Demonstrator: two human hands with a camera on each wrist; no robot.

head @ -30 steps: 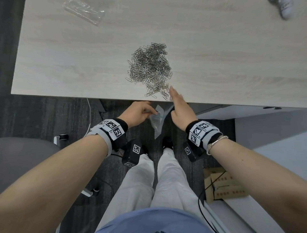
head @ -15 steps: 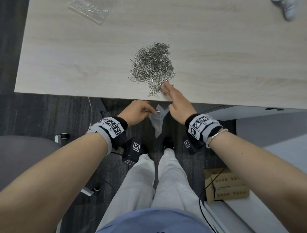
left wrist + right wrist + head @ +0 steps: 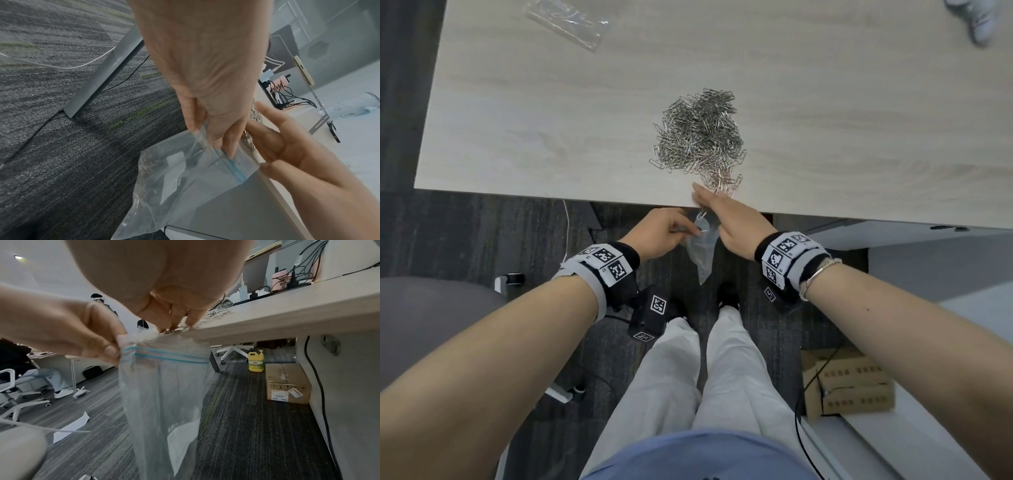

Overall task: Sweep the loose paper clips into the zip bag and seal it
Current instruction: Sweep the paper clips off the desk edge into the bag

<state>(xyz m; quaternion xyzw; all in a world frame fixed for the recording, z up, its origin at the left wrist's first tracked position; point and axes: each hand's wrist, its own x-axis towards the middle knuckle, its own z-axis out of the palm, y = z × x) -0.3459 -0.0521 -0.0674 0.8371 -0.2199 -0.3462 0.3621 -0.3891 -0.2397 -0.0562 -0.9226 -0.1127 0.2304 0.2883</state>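
Note:
A heap of silver paper clips [image 3: 700, 137] lies on the pale wooden table [image 3: 551, 120], trailing down to its near edge. My right hand [image 3: 702, 197] lies at that edge with its fingers [image 3: 174, 321] resting on a few clips and nothing gripped. Just below the edge hangs a clear zip bag [image 3: 702, 250] with a blue zip line [image 3: 164, 356], mouth upward. My left hand [image 3: 688, 233] pinches the bag's rim [image 3: 213, 141] between thumb and fingers. A few clips dangle at the edge above the bag's mouth.
Another clear plastic bag [image 3: 566, 20] lies at the table's far left and a white object [image 3: 972, 20] at its far right. Under the table stand a cardboard box [image 3: 287, 382] and a yellow bottle [image 3: 256, 361]. A grey chair [image 3: 431, 325] is at my left.
My right hand has slid left and back from the heap's lower end to the table edge, drawing a few clips with it. The left hand still holds the bag below the edge.

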